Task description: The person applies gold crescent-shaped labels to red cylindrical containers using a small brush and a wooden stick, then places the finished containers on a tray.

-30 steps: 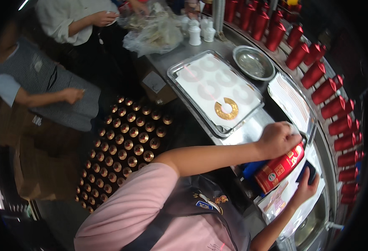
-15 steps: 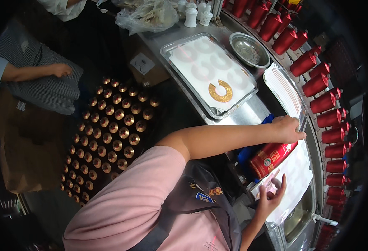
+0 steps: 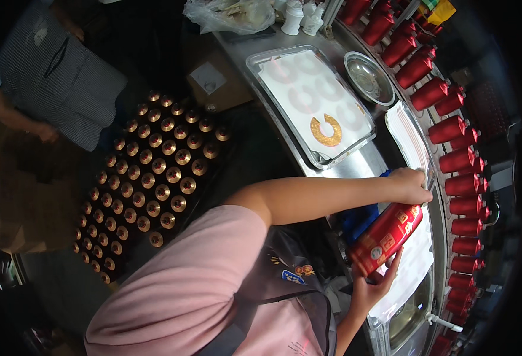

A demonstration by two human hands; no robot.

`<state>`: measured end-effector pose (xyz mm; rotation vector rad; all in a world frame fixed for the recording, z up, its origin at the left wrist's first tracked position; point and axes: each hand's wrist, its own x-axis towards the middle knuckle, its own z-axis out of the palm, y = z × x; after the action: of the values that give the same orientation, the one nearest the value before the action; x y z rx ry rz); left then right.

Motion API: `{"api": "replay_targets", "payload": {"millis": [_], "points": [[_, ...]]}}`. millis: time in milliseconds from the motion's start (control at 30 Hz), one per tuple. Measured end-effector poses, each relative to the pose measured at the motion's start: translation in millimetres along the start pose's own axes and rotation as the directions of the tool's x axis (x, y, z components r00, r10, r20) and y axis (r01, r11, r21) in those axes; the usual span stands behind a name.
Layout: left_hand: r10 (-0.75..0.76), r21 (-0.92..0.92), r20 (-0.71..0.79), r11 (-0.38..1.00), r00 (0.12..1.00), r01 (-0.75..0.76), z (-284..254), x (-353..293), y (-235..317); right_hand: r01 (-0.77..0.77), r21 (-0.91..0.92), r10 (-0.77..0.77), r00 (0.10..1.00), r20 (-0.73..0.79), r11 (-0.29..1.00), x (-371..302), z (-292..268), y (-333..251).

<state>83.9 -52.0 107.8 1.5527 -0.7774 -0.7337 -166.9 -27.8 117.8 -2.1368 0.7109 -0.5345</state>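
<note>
A red bottle (image 3: 386, 238) with gold print lies tilted across my front, over a white paper sheet (image 3: 412, 261). My left hand (image 3: 412, 186) is closed round its upper end, hiding the neck. Lower down, my right hand (image 3: 372, 292) cups the bottle near its base, fingers up along its side. Beyond my left arm, a metal tray (image 3: 364, 142) holds white backing paper with pale C-shaped marks. One gold C-shaped decal (image 3: 326, 130) lies on that paper. Something blue (image 3: 358, 221) shows behind the bottle.
Red bottles (image 3: 457, 159) stand in a curved row on the right. Beside the tray are a metal bowl (image 3: 369, 78) and a folded cloth (image 3: 408, 133). A sink (image 3: 408, 317) with a white tap (image 3: 444, 323) is nearest. Gold-topped items (image 3: 148, 180) fill the floor at left, near another person (image 3: 65, 77).
My right hand has come up from open beside the bottle to hold its base. The bottle has lifted and turned slightly. The view has shifted, and the other person's arm has lowered.
</note>
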Motion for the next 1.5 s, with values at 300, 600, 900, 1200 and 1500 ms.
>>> {"api": "replay_targets", "payload": {"millis": [300, 600, 900, 1200, 1500], "points": [[0.06, -0.123, -0.186, 0.989, 0.981, -0.084, -189, -195, 1, 0.78, -0.021, -0.636, 0.525, 0.566, 0.626, 85, 13, -38], [0.389, 0.494, -0.861, 0.483, 0.328, 0.723, -247, -456, 71, 0.489, 0.036, -0.321, 0.512, 0.797, 0.871, 153, 89, -113], [0.359, -0.251, -0.92, -0.236, -0.156, 0.939, -193, -715, 1, 0.298, 0.059, -0.211, 0.51, 0.834, 0.953, 162, 107, -113], [-0.099, -0.586, -0.799, -0.091, -0.593, 0.805, -141, -818, -214, 0.5, -0.11, -0.21, 0.54, 0.815, 0.859, 118, 135, -163], [-0.221, -0.591, -0.785, -0.012, -0.578, 0.807, -147, -817, -297, 0.431, -0.186, -0.156, 0.644, 0.749, 0.883, 96, 124, -166]]}}
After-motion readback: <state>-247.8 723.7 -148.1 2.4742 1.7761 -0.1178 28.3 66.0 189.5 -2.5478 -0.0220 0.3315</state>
